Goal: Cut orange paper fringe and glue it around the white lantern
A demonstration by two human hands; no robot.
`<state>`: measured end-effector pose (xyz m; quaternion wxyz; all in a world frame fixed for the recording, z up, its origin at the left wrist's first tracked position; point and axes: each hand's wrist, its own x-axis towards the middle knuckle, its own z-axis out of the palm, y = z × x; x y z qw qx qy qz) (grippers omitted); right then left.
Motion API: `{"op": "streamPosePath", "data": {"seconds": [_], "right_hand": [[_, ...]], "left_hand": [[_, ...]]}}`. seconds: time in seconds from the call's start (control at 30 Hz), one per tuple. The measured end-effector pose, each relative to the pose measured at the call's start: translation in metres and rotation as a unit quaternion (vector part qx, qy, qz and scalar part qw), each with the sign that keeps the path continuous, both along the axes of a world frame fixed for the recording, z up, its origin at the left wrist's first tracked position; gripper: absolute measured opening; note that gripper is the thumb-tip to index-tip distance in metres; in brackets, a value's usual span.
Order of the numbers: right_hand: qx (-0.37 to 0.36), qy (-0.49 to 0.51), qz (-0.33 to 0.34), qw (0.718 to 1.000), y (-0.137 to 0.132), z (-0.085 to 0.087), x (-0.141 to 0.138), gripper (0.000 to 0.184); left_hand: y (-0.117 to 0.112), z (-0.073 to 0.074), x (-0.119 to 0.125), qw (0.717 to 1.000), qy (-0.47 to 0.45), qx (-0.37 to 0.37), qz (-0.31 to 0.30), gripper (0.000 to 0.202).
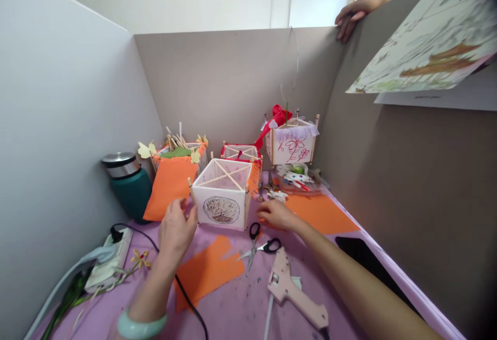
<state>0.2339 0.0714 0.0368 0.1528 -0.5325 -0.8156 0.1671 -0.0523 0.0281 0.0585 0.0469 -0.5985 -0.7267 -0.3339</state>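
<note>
A lilac cloth covers the counter (233,320), and grey partitions (233,81) stand behind it and to the right. Nearest, a pale green bangle (142,325) circles the left wrist, and a pink glue gun (285,284) lies at the right of centre. Beyond it are opened black-handled scissors (254,251), just beside a cut orange sheet (205,278).

The left hand (176,230) has its thumb apart from its fingers, right by the left edge of a white paper-sided box (221,209); whether they touch, I cannot tell. The right hand (278,214) is near the box's other side, fingers loosely bent; I cannot tell whether they hold anything. The box stands upright between the hands, crossed sticks over its top and a dark oval drawn on its front.

Farther back are a red-edged box (236,151) and a flower-drawn box (293,148). Another person's hand (351,16) rests on the partition's top, right.
</note>
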Motion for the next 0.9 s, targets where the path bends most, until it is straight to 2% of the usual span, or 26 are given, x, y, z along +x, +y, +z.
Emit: {"op": "streamPosePath", "data": {"seconds": [0.1,0.2,0.3,0.43,0.57,0.73,0.83,0.9], "right_hand": [[-0.003,-0.021,0.025,0.999,-0.013,0.003,-0.018,0.022],[0.022,-0.058,0.002,0.998,-0.022,0.004,-0.036,0.028],[0.048,-0.092,-0.019,0.994,-0.029,0.008,-0.049,0.028],[0.068,-0.114,-0.004,0.991,-0.038,0.013,-0.062,0.030],[0.078,-0.120,0.012,0.990,-0.048,0.013,-0.078,0.031],[0.090,-0.098,0.019,0.991,-0.056,0.018,-0.099,0.031],[0.082,-0.083,0.034,0.993,-0.060,0.022,-0.102,0.029],[0.067,-0.078,0.023,0.994,-0.058,0.022,-0.096,0.027]], "left_hand": [[0.015,-0.003,-0.005,0.998,-0.037,-0.013,-0.039,0.046],[0.028,-0.005,-0.005,0.991,-0.086,-0.062,-0.078,0.037],[0.035,-0.004,-0.007,0.992,-0.076,-0.087,-0.059,0.029],[0.038,0.000,-0.014,0.995,-0.057,-0.077,-0.033,0.029],[0.047,0.003,-0.023,0.992,-0.091,-0.067,-0.049,0.030],[0.068,0.005,-0.034,0.990,-0.109,-0.051,-0.068,0.034],[0.075,0.001,-0.042,0.988,-0.120,-0.054,-0.084,0.036],[0.070,-0.003,-0.048,0.987,-0.128,-0.059,-0.077,0.041]]}}
